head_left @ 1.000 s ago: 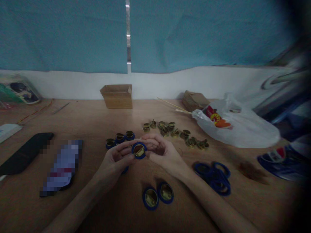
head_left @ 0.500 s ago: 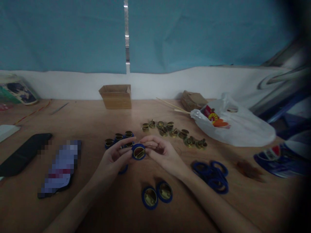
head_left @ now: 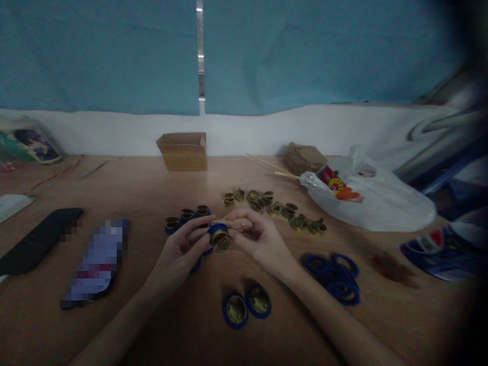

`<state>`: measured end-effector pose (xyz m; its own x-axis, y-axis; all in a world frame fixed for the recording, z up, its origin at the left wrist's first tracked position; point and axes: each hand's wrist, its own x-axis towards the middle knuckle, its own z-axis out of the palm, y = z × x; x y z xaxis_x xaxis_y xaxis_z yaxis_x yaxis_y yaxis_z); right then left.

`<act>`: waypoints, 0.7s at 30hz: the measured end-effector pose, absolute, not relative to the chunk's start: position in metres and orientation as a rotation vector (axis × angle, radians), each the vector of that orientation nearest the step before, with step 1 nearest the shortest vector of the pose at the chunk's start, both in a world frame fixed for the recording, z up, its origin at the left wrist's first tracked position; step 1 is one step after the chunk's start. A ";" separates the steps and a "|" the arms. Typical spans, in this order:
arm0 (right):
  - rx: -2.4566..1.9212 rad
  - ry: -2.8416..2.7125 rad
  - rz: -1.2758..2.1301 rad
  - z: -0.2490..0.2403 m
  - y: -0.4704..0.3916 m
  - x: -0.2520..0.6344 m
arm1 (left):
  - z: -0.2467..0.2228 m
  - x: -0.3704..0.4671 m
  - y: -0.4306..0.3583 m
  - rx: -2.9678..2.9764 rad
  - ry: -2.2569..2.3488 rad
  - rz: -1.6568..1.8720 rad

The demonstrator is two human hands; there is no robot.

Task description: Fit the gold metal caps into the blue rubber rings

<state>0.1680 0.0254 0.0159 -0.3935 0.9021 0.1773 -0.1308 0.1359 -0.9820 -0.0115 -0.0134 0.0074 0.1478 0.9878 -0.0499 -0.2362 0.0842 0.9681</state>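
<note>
Between my two hands is a round brass-coloured metal fitting with a blue ring (head_left: 218, 235) round it. A hinged-looking flap tilts down from its lower side. My left hand (head_left: 181, 244) pinches the ring's left edge between thumb and fingers. On the other side my right hand (head_left: 256, 236) grips the right edge, its fingertips partly behind the piece. Similar blue-ringed fittings (head_left: 186, 215) stand behind my left hand, some partly hidden. Two more blue-ringed fittings (head_left: 247, 304) lie in front of my hands, brass side up.
Several bare brass fittings (head_left: 274, 208) lie beyond my right hand. Loose blue rings (head_left: 335, 277) are piled at right. Farther off are an open cardboard box (head_left: 183, 155), a brown package (head_left: 303, 158) and a white plastic bag (head_left: 377, 198). Two phone-like items (head_left: 97, 264) lie left.
The held piece has tipped, so its flap now hangs out below the blue ring. Both hands stay in nearly the same place, with the right fingers shifted slightly over the top.
</note>
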 end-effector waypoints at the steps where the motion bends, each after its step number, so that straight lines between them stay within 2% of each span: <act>1: -0.790 -1.523 1.377 0.016 0.025 0.168 | 0.007 -0.011 -0.013 1.051 0.959 1.161; 13: -0.844 -1.801 0.733 0.014 0.011 0.166 | 0.003 -0.011 -0.013 1.137 1.071 1.190; 21: -0.826 -1.898 0.674 0.021 0.006 0.166 | 0.003 -0.013 -0.015 0.989 1.024 1.173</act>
